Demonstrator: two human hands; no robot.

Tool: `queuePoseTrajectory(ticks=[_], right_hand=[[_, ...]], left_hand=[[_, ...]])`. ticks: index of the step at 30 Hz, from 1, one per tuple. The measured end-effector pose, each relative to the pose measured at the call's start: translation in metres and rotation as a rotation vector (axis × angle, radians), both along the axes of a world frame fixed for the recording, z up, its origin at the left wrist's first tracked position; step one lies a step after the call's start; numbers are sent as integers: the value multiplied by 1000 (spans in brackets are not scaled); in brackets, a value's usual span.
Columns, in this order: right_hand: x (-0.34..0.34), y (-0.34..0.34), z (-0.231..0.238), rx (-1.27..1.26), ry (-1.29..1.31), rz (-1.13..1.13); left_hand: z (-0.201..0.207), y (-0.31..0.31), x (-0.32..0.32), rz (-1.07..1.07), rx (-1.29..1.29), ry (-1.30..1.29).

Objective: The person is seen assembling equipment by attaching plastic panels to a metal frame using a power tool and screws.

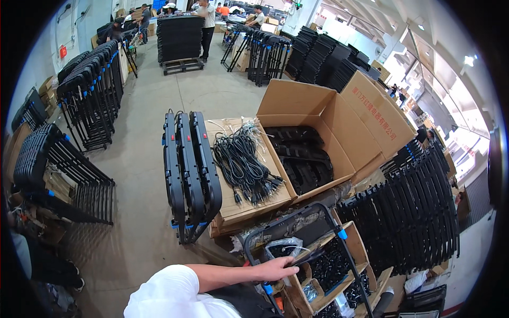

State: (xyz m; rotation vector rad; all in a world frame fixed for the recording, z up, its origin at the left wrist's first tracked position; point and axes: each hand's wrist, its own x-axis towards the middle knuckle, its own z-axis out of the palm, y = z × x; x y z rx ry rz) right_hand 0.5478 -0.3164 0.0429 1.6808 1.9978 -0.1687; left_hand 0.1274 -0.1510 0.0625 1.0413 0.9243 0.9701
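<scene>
My left hand (277, 268) reaches in from the lower left, over the left side of a black tubular frame (277, 223) with blue clips. Its fingers are pressed together beside a thin dark piece (310, 256); what they grip, if anything, I cannot make out. Below and beyond the hand, a wooden compartment box (360, 245) holds many small black parts (330, 267) and a clear bag of small metal pieces (310, 292). A clear plastic bag (283, 248) lies just past the fingers. My right hand is outside the picture.
Black cables with plugs (246, 164) lie on a flat cardboard carton (225, 209). Right of it, an open cardboard box (339, 140) contains black moulded parts (302, 159). Three folded black units (191, 175) stand on the left. Stacked frames (408, 212) rise at right. People work farther off.
</scene>
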Motion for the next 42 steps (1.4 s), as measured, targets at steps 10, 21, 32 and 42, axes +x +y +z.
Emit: queuePoseTrajectory(ticks=[10, 21, 32, 42], right_hand=[[64, -18, -90, 116, 112, 70], [-85, 54, 10, 156, 713, -299], [-196, 141, 36, -52, 1953, -876], [-249, 174, 51, -80, 2227, -977]], left_hand=[[-14, -13, 13, -357, 20, 265], [-67, -41, 26, -356, 227, 73], [-58, -47, 1, -422, 149, 325], [-74, -58, 26, -252, -95, 175]])
